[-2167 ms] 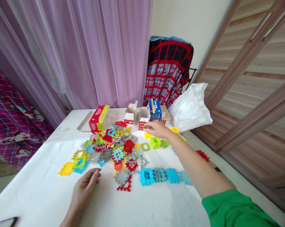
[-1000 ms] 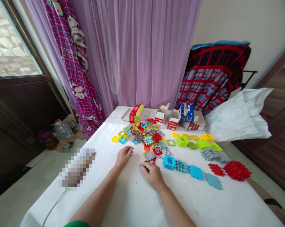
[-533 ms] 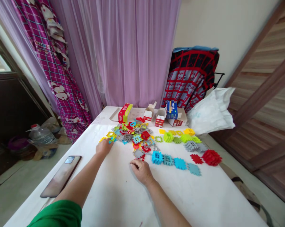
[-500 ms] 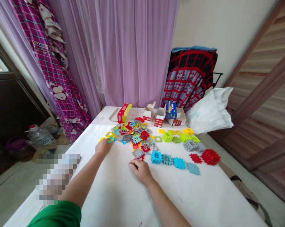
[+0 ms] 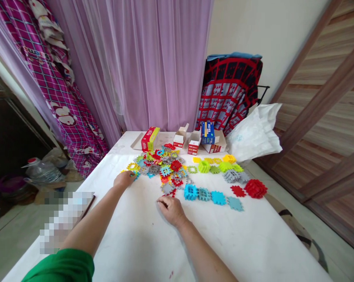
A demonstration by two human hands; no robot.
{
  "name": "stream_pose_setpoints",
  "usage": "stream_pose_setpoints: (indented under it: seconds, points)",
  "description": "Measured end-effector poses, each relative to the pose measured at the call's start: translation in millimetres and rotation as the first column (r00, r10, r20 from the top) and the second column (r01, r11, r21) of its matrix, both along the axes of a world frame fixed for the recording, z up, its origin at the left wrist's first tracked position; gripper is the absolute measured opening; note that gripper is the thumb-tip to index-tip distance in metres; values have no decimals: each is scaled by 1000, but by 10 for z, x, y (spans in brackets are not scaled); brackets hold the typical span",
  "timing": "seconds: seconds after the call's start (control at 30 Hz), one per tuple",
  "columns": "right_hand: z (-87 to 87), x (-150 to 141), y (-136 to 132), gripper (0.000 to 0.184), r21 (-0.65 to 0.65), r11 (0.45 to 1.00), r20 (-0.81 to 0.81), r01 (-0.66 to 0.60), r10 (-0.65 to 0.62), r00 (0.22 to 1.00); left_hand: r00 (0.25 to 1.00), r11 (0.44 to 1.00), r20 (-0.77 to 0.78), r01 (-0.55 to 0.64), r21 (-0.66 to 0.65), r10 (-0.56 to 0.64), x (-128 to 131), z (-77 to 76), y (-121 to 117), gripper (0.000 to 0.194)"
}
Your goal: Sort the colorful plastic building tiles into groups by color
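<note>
a heap of interlocking plastic waffle tiles (image 5: 160, 166) in red, yellow, blue and grey lies loose and mostly flat; the left hand (image 5: 124, 179) touches a blue tile (image 5: 135, 175) at the heap's left edge, the right hand (image 5: 171, 210) rests just below it, and a row of blue tiles (image 5: 202, 194) lies to its right.

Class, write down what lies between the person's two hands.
In the head view, bare white table top lies between the left hand and right hand.
</note>
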State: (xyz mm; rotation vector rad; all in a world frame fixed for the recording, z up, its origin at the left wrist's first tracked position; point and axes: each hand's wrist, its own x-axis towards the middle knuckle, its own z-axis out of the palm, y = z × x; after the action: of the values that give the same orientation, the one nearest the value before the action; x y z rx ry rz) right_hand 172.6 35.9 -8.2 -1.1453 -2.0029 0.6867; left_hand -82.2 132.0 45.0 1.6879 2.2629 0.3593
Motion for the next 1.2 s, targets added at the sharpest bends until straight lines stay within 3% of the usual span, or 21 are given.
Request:
stream_pose_setpoints:
  seconds: [0.17,0.3,0.47,0.53,0.57,0.6,0.67,0.8,1.0,1.1,1.2]
  points:
    - [-39,11,5,20,5,1000,-10,-6,6,1000,981,994,182,-81,79,65,1,-4,-29,13]
    - [-97,17,23,21,25,999,-31,-24,24,999,899,978,437,-122,171,36,35,48,-153,30]
    - [-107,10,26,21,29,999,-51,-38,39,998,681,976,728,-96,196,-79,323,49,-470,66]
    - [-97,9,20,21,35,999,-49,-38,39,998,589,980,801,-77,185,-105,499,-27,-598,70]
    - [-92,11,15,21,39,999,-44,-35,37,998,479,981,872,-95,167,-102,583,-76,-651,67]
    - [-88,14,10,21,43,999,-37,-34,36,999,428,982,900,-113,149,-87,656,-128,-695,65]
    - [-84,24,-3,21,55,998,-17,-33,34,999,393,983,917,-131,131,-69,755,-227,-751,60]
    - [-83,50,-26,22,75,997,6,-25,25,1000,513,982,855,-108,154,-77,769,-341,-753,51]
    - [-85,59,-30,21,80,997,8,-19,18,1000,724,965,668,-12,261,-171,796,-335,-651,35]
    - [-73,54,-34,20,85,996,24,-4,2,1000,870,929,371,220,297,-324,887,-292,-642,32]
    - [-57,48,-40,20,89,996,41,7,-11,999,894,871,3,437,224,-449,941,-256,-639,24]
